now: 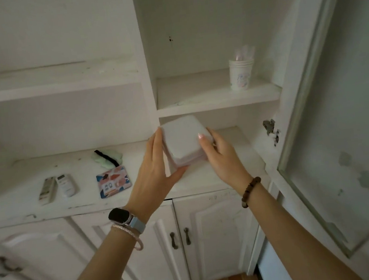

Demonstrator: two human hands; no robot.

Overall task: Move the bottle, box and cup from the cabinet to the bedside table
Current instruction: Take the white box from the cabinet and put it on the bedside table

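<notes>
The box [184,139], white with rounded corners, is held in the air just in front of the cabinet [218,103]'s lower open compartment, near the middle of the view. Its broad face tilts up toward the camera, one corner pointing to 12 o'clock and the opposite one to 6. The face looks close to square, so I cannot tell which way the long axis runs. A layered side edge shows at its 7 o'clock.

The left hand [159,165] reaches up from 7 o'clock, fingers laid nearly straight along the box's left side and the thumb hooked under its lower corner. The right hand [220,156] comes in from 5 o'clock, thumb pressed on the right edge and fingers wrapped out of sight behind. Both hands clasp the box between them. A watch [119,216] sits on the left wrist and a bead bracelet [250,191] on the right.

The cup [240,73] stands upright on the shelf at 1 o'clock from the box, well apart. At 9 o'clock, on the counter [26,211], lie two remotes [58,188], a patterned card [113,182] and a green cloth [107,159].
</notes>
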